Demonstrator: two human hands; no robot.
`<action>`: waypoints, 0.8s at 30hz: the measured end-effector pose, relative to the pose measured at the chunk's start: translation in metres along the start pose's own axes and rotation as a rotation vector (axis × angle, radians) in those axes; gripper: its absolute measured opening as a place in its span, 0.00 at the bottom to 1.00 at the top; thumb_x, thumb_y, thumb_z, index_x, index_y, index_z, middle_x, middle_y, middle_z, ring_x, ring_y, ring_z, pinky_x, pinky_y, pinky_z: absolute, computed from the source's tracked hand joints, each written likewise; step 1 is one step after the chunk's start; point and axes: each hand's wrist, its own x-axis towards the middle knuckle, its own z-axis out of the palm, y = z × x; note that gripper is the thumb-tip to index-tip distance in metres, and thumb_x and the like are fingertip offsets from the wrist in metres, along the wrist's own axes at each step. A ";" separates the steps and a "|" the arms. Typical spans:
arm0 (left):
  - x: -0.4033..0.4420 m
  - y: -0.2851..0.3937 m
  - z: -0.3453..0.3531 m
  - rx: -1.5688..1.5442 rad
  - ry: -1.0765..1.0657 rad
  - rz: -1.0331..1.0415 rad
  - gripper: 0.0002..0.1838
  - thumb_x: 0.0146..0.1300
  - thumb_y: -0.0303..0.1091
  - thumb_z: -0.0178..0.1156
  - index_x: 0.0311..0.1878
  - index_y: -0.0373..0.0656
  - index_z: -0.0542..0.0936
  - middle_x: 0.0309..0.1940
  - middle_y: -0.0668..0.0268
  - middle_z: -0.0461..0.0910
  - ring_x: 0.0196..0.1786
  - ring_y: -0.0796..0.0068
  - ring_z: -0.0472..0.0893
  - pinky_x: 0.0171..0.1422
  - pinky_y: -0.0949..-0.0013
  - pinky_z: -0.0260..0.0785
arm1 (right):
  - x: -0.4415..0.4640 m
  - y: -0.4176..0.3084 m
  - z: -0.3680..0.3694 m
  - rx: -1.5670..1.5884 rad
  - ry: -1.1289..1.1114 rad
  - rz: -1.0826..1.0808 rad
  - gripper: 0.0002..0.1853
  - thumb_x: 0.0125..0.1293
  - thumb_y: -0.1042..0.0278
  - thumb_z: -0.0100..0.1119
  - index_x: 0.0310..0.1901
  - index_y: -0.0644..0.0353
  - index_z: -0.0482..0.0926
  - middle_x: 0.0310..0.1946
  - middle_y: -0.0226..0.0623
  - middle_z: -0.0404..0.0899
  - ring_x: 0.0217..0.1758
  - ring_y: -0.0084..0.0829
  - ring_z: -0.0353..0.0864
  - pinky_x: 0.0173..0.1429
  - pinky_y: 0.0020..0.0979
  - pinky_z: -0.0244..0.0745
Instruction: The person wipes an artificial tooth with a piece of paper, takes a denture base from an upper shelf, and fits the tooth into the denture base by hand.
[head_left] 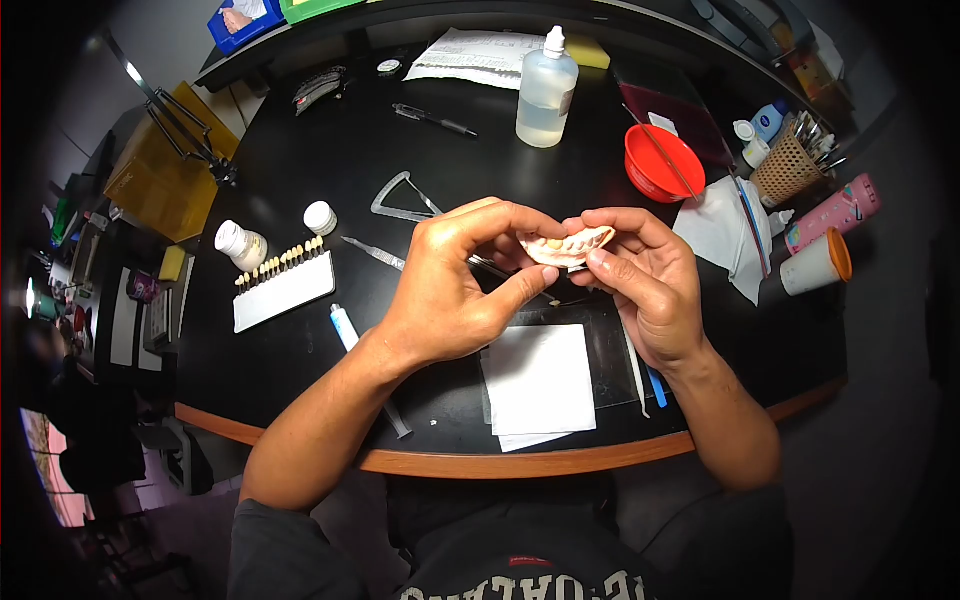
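Note:
A pale dental model (568, 248) with a row of teeth is held up between my two hands, over the middle of the black desk. My left hand (470, 275) grips its left end between thumb and fingers. The fingers of my right hand (645, 275) close on its right end, thumb on the near side. Below the hands lies a white paper pad (540, 380). A metal caliper (402, 197) and a pointed metal tool (373, 252) lie just left of my left hand.
A shade guide (285, 290), a white jar (241, 243) and a syringe (344, 328) are at the left. A clear bottle (546, 95) stands at the back. To the right are a red bowl (663, 163), a tissue (722, 230) and a white cup (808, 268).

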 end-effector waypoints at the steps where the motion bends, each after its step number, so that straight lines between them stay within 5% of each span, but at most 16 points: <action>1: 0.000 0.000 0.000 -0.001 0.001 -0.001 0.16 0.64 0.23 0.73 0.54 0.34 0.85 0.46 0.61 0.85 0.48 0.76 0.85 0.54 0.70 0.78 | 0.000 0.000 0.000 0.000 0.001 0.002 0.15 0.74 0.82 0.60 0.60 0.71 0.78 0.57 0.47 0.83 0.56 0.28 0.86 0.59 0.28 0.87; 24: -0.001 0.000 0.001 -0.164 -0.001 -0.072 0.14 0.65 0.18 0.69 0.53 0.31 0.81 0.49 0.59 0.84 0.54 0.71 0.86 0.64 0.64 0.82 | -0.002 0.005 0.002 -0.077 -0.022 -0.098 0.16 0.70 0.87 0.62 0.58 0.70 0.79 0.58 0.47 0.82 0.58 0.29 0.84 0.63 0.30 0.86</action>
